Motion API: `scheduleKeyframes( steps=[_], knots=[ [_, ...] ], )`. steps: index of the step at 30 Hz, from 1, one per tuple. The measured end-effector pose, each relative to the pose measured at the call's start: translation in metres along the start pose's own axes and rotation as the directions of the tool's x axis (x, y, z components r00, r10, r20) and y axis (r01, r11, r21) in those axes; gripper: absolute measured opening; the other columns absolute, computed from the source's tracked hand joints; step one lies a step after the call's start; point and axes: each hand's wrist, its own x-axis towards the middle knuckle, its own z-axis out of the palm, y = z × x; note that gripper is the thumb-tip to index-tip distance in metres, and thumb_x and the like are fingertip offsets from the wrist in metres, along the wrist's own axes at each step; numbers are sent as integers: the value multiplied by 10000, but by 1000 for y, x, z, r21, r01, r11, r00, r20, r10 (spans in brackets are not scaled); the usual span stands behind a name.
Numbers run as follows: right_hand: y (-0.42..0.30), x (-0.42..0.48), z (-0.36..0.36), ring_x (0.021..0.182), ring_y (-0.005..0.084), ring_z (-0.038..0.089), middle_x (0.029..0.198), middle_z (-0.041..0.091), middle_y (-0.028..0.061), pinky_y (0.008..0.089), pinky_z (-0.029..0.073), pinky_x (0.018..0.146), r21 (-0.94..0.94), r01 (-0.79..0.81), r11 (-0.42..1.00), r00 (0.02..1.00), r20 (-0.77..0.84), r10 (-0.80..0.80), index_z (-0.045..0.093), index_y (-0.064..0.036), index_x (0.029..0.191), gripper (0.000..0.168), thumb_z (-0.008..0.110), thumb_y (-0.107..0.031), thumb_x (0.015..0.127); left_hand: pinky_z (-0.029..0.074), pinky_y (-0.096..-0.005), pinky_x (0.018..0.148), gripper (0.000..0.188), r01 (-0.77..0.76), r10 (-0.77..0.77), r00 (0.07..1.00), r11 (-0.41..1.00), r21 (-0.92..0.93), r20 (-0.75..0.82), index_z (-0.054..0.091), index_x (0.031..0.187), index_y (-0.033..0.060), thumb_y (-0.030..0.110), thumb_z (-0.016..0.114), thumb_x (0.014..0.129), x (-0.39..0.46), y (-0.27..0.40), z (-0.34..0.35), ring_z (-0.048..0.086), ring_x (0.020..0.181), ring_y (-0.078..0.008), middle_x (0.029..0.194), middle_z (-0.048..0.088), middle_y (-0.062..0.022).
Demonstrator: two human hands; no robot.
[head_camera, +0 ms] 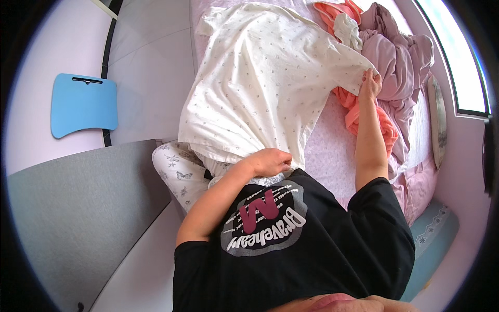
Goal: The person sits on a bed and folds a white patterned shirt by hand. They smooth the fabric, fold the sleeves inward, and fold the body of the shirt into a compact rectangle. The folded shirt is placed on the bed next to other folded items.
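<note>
A white short-sleeved garment with a small scattered print (257, 82) lies spread over the bed and reaches down to my lap. My left hand (271, 162) is closed on its hem, close to my body. Out to the right, my right hand (370, 82) pinches the end of one sleeve between thumb and fingers. The other sleeve lies at the top left of the garment. Beneath my right forearm is a coral-coloured cloth (384, 124), partly hidden by the arm.
A crumpled mauve blanket (393, 62), a small white cloth (346, 31) and another coral cloth piece (331, 13) lie at the upper right. A pillow (436, 121) stands by the wall below the window. A blue lap desk (84, 105) leans at the left, beyond a grey headboard (85, 195).
</note>
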Motion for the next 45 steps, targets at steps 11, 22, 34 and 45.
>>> scheduleKeyframes(
  steps=[11,22,34,45],
  knots=[
    [79,-23,-78,955,364,609,930,638,226,423,468,789,-684,351,640,832,541,122,587,-18,1059,366,587,-165,724,469,-329,801,216,86,-82,996,993,-82,41,633,946,61,245,604,839,4,-25,5,624,912,-244,944,663,-107],
    [-20,180,-275,843,296,611,936,640,104,403,469,721,-574,-15,819,981,-165,-98,592,-56,1038,287,561,-150,769,468,-346,780,241,70,-68,997,992,-107,24,622,925,48,270,591,837,8,-27,5,616,906,-265,933,658,-122],
    [-51,18,-55,1109,325,515,1390,371,111,425,424,926,-574,814,86,518,652,-554,488,-138,1266,488,545,-100,783,472,-354,813,346,116,-116,991,993,4,64,622,985,68,357,628,795,10,-6,1,613,934,-284,980,652,-122],
    [-67,65,32,1029,398,575,1460,201,235,479,491,836,-786,514,344,837,548,-1,1,-308,1452,1036,716,-272,703,468,-355,835,398,88,-86,996,995,-42,35,598,1046,61,369,633,797,15,-19,5,604,985,-281,1041,641,-128]
  ],
)
